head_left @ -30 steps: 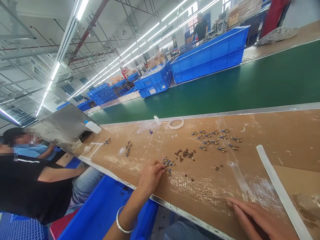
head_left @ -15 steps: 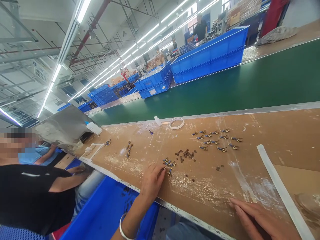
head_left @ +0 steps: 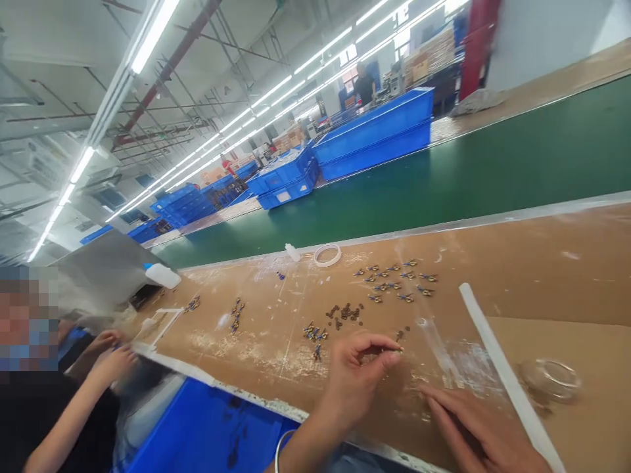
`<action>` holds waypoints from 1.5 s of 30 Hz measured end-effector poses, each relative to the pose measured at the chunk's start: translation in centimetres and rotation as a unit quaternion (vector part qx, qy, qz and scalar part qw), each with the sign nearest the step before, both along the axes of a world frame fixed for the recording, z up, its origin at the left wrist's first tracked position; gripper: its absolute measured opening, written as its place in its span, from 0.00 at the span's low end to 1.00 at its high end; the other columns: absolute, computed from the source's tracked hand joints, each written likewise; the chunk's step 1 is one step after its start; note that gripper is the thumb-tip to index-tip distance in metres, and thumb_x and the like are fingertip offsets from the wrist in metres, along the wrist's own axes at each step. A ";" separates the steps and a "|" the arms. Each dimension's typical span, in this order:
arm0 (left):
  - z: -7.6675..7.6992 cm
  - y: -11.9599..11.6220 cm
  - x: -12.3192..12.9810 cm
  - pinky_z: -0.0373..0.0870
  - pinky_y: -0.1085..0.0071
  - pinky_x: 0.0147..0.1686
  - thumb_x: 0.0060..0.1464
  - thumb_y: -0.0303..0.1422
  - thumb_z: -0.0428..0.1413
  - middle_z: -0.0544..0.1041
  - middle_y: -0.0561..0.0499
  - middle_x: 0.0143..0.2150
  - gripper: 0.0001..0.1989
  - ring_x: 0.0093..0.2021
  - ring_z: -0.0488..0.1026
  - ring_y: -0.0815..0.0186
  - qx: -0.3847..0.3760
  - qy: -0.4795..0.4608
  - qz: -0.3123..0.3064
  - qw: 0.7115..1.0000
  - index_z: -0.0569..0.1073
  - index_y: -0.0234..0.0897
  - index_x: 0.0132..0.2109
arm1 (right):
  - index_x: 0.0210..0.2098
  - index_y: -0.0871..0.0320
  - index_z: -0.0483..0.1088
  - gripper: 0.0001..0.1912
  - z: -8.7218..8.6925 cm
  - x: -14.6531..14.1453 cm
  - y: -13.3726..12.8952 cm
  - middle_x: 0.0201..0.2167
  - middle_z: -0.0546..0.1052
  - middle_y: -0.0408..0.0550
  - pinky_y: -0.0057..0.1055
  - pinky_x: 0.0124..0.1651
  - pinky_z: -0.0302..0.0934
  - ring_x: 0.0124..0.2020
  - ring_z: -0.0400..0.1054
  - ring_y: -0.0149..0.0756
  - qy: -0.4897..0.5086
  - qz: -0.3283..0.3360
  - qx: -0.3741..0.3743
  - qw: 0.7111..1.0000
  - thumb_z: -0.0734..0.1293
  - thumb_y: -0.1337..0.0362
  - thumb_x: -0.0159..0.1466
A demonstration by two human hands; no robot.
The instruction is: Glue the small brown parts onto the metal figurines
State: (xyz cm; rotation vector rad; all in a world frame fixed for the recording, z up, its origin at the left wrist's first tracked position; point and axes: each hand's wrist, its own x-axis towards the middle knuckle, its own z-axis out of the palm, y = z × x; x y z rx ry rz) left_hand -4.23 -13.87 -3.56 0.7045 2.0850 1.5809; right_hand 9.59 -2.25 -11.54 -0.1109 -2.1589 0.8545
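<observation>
A worker's left hand point(head_left: 362, 369) pinches a small piece point(head_left: 399, 350) (blurred, long axis unclear) over the tabletop point(head_left: 532, 263) toward its near edge, just beyond the right hand point(head_left: 476, 424), fingertips close together, any hold indistinguishable; blue-and-gold parts point(head_left: 311, 332) lie leftward, nearer the left.

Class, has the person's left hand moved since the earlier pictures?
Yes: the left hand has moved right, away from the nearest blue-gold parts, toward the right hand.

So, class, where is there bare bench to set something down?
Right of the rows of parts, between the white strip and green belt; also between the middle cluster and next cluster leftward. Crowded: around the dark discs, near the left hand.
</observation>
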 end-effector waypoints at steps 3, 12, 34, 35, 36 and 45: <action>0.2 2.9 0.3 0.69 0.76 0.38 0.50 0.33 0.61 0.79 0.49 0.34 0.06 0.36 0.74 0.68 0.005 0.015 -0.058 0.998 0.81 0.37 0.35 | 0.47 0.58 0.70 0.10 0.0 -0.2 -0.6 0.38 0.77 0.49 0.24 0.44 0.68 0.39 0.74 0.31 0.028 -0.040 -0.008 0.999 0.61 0.68 0.68; -0.3 9.1 1.2 0.71 0.75 0.37 0.51 0.38 0.59 0.78 0.48 0.34 0.11 0.35 0.75 0.67 -0.064 0.065 -0.139 0.986 0.78 0.33 0.36 | 0.38 0.60 0.71 0.09 1.0 -1.4 -1.5 0.32 0.73 0.48 0.28 0.35 0.63 0.33 0.68 0.34 0.028 -0.051 -0.158 0.986 0.59 0.73 0.65; 1.2 13.2 2.9 0.65 0.77 0.36 0.56 0.33 0.56 0.76 0.58 0.33 0.05 0.34 0.72 0.73 -0.153 0.367 -0.245 0.884 0.77 0.41 0.35 | 0.30 0.62 0.70 0.07 1.5 -2.1 -1.1 0.27 0.73 0.49 0.30 0.33 0.60 0.30 0.67 0.35 0.063 -0.117 -0.179 0.975 0.60 0.74 0.59; 1.2 13.2 2.9 0.65 0.77 0.36 0.56 0.34 0.56 0.76 0.58 0.33 0.05 0.34 0.72 0.73 -0.154 0.368 -0.244 0.884 0.77 0.41 0.35 | 0.30 0.63 0.70 0.07 1.6 -2.0 -1.1 0.27 0.73 0.49 0.30 0.33 0.60 0.30 0.67 0.35 0.065 -0.117 -0.180 0.974 0.60 0.74 0.59; 1.2 13.2 2.8 0.65 0.78 0.36 0.56 0.34 0.56 0.76 0.58 0.33 0.05 0.34 0.72 0.73 -0.155 0.369 -0.243 0.884 0.77 0.41 0.35 | 0.30 0.63 0.70 0.07 1.6 -2.0 -1.1 0.28 0.73 0.49 0.30 0.34 0.60 0.30 0.67 0.35 0.067 -0.116 -0.181 0.974 0.60 0.74 0.59; 1.4 13.8 2.9 0.66 0.78 0.35 0.57 0.33 0.56 0.76 0.57 0.33 0.06 0.34 0.73 0.73 -0.160 0.385 -0.264 0.870 0.77 0.40 0.35 | 0.30 0.63 0.70 0.07 1.8 -1.8 -1.0 0.28 0.73 0.49 0.30 0.34 0.59 0.31 0.68 0.35 0.076 -0.113 -0.184 0.973 0.61 0.74 0.60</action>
